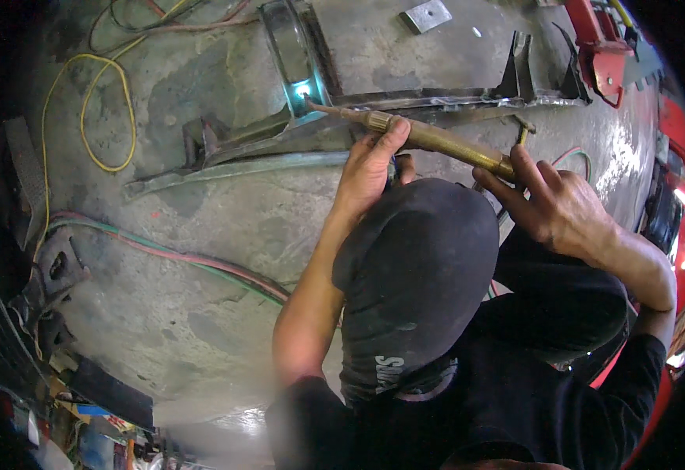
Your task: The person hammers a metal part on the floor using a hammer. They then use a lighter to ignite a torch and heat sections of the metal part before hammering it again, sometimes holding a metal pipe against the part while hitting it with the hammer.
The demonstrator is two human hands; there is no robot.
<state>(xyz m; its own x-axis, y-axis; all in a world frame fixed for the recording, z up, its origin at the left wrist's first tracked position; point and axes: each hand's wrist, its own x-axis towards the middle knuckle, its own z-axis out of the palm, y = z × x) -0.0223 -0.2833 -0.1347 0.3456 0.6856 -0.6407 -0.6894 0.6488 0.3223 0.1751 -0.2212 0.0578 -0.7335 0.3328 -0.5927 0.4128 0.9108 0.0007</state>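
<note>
Neither of my own hands is in view. Below me a co-worker in a black head covering (417, 266) and dark shirt bends over metalwork. Their left hand (366, 176) grips the front of a long brass torch (444, 145); their right hand (562, 211) holds its rear. The torch's thin nozzle points at a bright blue-white glow (305, 92) on a narrow curved steel bracket (287, 43), which meets a long dark metal rail (421, 100) with upright flanges. A paler curved strip (193, 174) lies beside it.
Yellow cable (128, 94) loops at left; pink and green hoses (186, 258) cross the stained concrete floor (225, 321). A metal plate (425, 16) lies at top, red steel equipment (597, 47) at upper right, scrap metal (56, 274) along the left.
</note>
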